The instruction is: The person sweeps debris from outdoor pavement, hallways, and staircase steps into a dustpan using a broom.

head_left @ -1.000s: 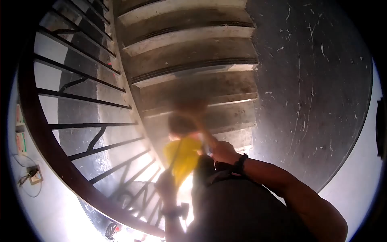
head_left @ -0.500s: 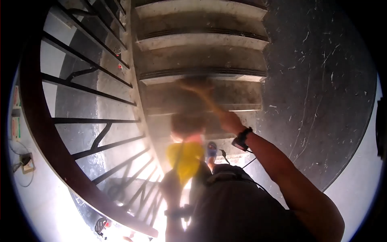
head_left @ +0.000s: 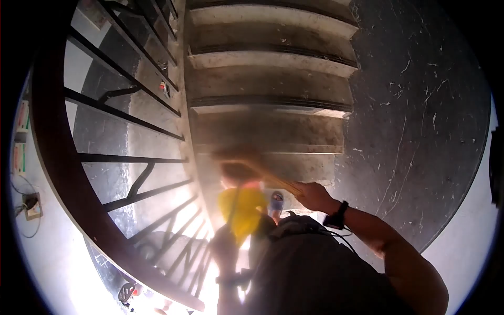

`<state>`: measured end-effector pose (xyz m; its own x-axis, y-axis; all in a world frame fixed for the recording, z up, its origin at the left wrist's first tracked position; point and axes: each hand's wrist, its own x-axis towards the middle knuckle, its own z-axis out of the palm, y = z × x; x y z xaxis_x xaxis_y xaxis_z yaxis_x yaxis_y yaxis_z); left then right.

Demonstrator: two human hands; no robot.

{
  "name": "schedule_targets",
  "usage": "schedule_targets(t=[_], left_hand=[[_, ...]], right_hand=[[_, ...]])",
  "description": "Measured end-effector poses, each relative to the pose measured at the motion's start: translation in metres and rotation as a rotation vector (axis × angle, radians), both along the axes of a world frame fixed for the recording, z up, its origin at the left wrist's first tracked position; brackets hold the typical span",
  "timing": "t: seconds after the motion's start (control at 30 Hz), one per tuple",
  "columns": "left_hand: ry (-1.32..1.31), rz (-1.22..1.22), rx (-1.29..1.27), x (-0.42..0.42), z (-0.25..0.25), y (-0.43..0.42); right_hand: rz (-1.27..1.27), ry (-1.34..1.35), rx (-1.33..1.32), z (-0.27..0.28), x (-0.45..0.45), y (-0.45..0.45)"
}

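Observation:
My right hand (head_left: 316, 197) is closed round the pale wooden handle (head_left: 278, 180) of a brush. The brush head (head_left: 231, 154) is smeared by motion over the lower stairs. Below it is a yellow scoop-shaped thing (head_left: 242, 210), with a blurred reddish and dark part at its upper end. My left hand (head_left: 224, 245) is closed at the lower end of this yellow thing, its fingers blurred and in shadow. The brush head is close to the scoop's upper end; whether they touch I cannot tell.
Concrete stairs (head_left: 268, 84) rise ahead. A dark curved handrail (head_left: 58, 173) with metal bars (head_left: 131, 158) bounds the left. On the right stands a scratched grey wall (head_left: 399, 115). My sandalled foot (head_left: 276, 198) is on a lower step. Bright glare fills the lower left.
My right hand has moved down and slightly right, bringing the brush head down towards the yellow scoop. The left hand and scoop stay nearly in place. The stairs have shifted slightly down in view.

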<state>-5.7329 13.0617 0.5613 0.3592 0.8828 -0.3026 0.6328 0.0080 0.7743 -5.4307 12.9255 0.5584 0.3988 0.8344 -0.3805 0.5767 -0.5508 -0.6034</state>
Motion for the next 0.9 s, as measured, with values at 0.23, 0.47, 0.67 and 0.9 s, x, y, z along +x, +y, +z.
schedule_targets(t=[0.23, 0.47, 0.67, 0.9], left_hand=[[0.081, -0.013, -0.001, 0.007, 0.013, 0.012], [0.207, -0.182, 0.082, -0.003, 0.012, 0.027], [0.059, 0.0, -0.041, 0.003, 0.031, 0.032], [0.272, -0.087, 0.065, 0.011, 0.093, 0.04]], right_hand=[[0.077, -0.125, 0.004, -0.137, 0.02, 0.086], [0.239, 0.175, -0.058, -0.031, 0.047, 0.019], [-0.129, 0.472, -0.122, 0.064, 0.108, -0.04], [-0.635, 0.485, -0.22, 0.137, 0.2, -0.069]])
